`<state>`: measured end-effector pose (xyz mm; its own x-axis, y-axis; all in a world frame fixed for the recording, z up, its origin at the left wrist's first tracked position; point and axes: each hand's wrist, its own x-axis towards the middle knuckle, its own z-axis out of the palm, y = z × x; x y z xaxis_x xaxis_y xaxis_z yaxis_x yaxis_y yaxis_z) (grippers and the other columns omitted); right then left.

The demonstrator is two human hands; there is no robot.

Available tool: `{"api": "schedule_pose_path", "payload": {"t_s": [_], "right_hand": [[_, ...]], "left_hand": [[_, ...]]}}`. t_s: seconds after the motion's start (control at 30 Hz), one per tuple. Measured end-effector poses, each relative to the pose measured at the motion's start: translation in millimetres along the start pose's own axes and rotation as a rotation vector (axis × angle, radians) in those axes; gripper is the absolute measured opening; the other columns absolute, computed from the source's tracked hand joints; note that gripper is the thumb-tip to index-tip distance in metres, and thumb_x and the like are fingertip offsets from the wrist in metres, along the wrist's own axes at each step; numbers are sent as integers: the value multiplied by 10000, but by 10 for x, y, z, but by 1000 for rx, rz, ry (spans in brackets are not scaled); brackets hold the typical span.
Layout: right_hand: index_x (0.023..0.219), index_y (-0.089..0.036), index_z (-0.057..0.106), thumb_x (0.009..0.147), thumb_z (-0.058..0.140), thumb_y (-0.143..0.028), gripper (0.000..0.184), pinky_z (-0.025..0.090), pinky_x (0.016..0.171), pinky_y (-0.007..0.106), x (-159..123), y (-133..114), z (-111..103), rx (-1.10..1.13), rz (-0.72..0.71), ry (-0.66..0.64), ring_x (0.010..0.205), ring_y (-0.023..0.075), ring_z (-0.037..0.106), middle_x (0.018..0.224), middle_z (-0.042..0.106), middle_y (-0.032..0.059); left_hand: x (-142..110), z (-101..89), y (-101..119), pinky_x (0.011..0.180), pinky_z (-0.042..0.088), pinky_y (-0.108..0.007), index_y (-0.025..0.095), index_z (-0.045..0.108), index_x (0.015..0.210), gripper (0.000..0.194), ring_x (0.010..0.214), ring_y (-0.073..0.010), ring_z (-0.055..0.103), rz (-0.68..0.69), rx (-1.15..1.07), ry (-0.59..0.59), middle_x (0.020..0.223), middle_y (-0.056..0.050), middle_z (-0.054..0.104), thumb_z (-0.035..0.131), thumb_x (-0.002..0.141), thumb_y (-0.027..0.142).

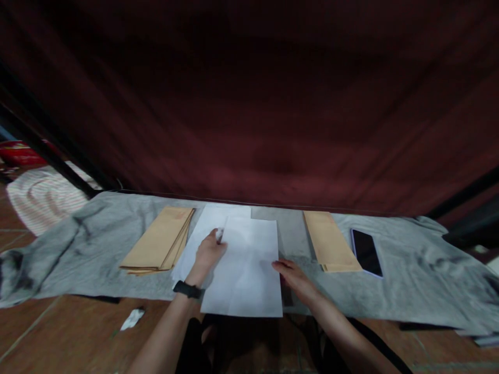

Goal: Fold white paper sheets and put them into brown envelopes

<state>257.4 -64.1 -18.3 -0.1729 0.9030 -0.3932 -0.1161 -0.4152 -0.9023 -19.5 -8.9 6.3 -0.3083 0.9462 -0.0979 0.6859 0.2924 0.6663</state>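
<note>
While the white paper sheet (249, 270) lies between the hands, long axis running away from the person, the right hand (290, 275) pinches its right edge; the left hand (209, 250) meets the opposite edge, its grip unclear.

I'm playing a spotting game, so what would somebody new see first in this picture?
Probably the bright white sheet in the middle, with the left hand at one side and the right hand at the other. Next might be the big dark red backdrop filling the top. The brown paper piles on both sides, left and right, stand out against the gray cloth.
</note>
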Motion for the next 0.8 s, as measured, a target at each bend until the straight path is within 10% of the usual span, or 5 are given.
{"api": "schedule_pose_path", "payload": {"t_s": [0.23, 0.43, 0.8], "right_hand": [[951, -221, 761, 649, 792, -498, 411, 543, 861, 427, 92, -99, -283, -39, -160, 107, 887, 289, 712, 894, 780, 55], [948, -167, 749, 584, 785, -480, 481, 556, 827, 460, 168, -249, -765, -172, -172, 251, 905, 351, 713, 897, 782, 103], [1009, -227, 741, 643, 730, -428, 418, 420, 1080, 523, 227, -319, -986, -373, -313, 271, 1191, 351, 615, 1134, 752, 68]], "left_hand": [[-121, 473, 404, 816, 530, -331, 154, 682, 1150, 360, 881, -223, 691, 364, -347, -60, 932, -76, 745, 447, 935, 323], [-356, 635, 468, 1200, 250, -531, 153, 627, 1248, 373, 1327, -258, 521, 778, 326, -77, 1333, -127, 645, 380, 984, 244], [-344, 694, 266, 1229, 149, -596, 159, 563, 1366, 514, 1358, -305, 474, 775, 757, 49, 1371, -139, 598, 394, 893, 47]]}}
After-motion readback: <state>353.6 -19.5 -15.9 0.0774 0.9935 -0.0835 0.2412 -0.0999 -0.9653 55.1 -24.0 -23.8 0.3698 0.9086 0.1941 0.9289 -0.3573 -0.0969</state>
